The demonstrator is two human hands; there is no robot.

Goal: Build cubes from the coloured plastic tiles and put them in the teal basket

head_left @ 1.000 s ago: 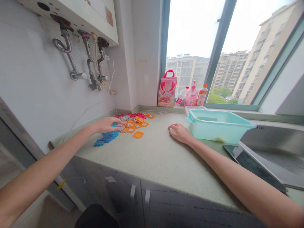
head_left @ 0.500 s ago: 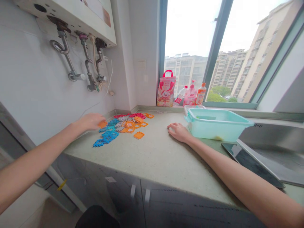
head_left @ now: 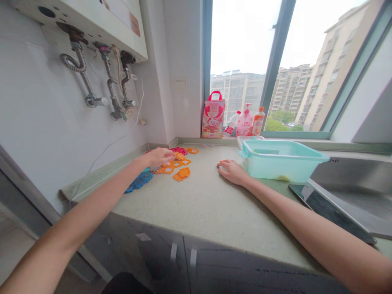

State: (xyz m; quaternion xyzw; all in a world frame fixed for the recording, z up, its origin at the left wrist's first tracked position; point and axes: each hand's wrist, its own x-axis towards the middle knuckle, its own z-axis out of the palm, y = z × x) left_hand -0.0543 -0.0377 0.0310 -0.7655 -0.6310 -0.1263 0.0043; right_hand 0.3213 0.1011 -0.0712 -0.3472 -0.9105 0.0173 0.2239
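Note:
My left hand (head_left: 159, 156) reaches over a pile of flat, toothed plastic pieces at the back left of the counter (head_left: 208, 204). Its fingers are curled down onto the pile near the red pieces (head_left: 180, 150); what they grip is hidden. Orange pieces (head_left: 181, 174) lie just right of the hand, and blue pieces (head_left: 139, 180) lie under my forearm. My right hand (head_left: 232, 170) rests palm down on the counter with loose fingers and holds nothing. It touches the left end of a teal plastic tub (head_left: 284, 158).
A pink bag (head_left: 213, 115) and three bottles (head_left: 247, 122) stand on the window sill. A dark flat panel (head_left: 329, 209) and a steel sink surround (head_left: 355, 185) lie to the right. A water heater with hoses (head_left: 101, 81) hangs on the left wall.
My left hand lifted an orange piece out to the left, then came back right onto the pile. More orange now lies at the separate spot right of the pile. My right hand stayed put.

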